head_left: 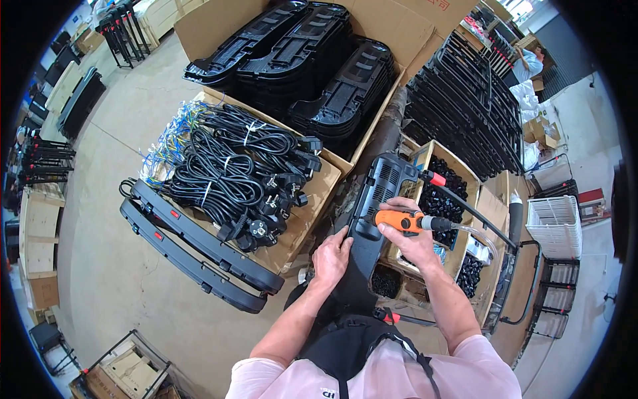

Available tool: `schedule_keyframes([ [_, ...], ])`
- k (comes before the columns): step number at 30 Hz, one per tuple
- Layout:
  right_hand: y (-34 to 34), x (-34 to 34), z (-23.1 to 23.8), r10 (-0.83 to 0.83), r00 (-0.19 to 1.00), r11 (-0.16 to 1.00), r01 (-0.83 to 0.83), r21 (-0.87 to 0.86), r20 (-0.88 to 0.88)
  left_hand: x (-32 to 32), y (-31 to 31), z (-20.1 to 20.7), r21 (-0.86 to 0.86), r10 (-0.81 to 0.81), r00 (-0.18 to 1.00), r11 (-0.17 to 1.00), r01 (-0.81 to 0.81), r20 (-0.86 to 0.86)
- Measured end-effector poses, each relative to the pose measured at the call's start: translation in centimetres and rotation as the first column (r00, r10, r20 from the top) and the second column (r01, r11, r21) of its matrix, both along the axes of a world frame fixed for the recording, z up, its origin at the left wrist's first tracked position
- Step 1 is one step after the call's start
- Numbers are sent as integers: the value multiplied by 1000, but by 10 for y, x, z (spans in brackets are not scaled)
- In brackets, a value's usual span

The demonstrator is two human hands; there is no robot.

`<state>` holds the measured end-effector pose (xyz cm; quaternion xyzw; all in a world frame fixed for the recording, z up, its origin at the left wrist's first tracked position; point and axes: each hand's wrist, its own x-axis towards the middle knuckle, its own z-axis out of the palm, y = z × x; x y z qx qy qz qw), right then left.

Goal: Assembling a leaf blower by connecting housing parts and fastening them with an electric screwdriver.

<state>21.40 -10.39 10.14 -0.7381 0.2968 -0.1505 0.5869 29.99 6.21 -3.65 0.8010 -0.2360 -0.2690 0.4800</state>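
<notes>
In front of me lies a long black plastic housing [363, 257] with vent slots at its far end. My left hand [330, 259] holds its left edge, with the fingertips against the plastic. Wrapped in my right hand [413, 245] is an orange pneumatic screwdriver [397, 220], lying roughly level with its front end over the middle of the housing. A clear air hose [480, 234] runs from its rear to the right. The screwdriver's tip and any screw under it are hidden.
Left stands a carton with bundled black power cords [229, 163]; two curved black rails [193, 249] lie beside it. A big carton ahead holds stacked black covers [299, 43]. Right are bins of small black parts [442, 199], a red-ended black tube [465, 207] and stacked black frames [468, 100].
</notes>
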Motion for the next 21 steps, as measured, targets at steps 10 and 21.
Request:
schedule_keyframes([
  [10, -1, 7, -19, 57, 997, 994, -61, -94, -44, -1, -3, -4, -21, 11, 999, 1000, -10, 53],
  [21, 3, 20, -15, 140, 985, 961, -159, -228, -99, -25, 35, 9, -219, 45, 771, 947, -236, -635],
])
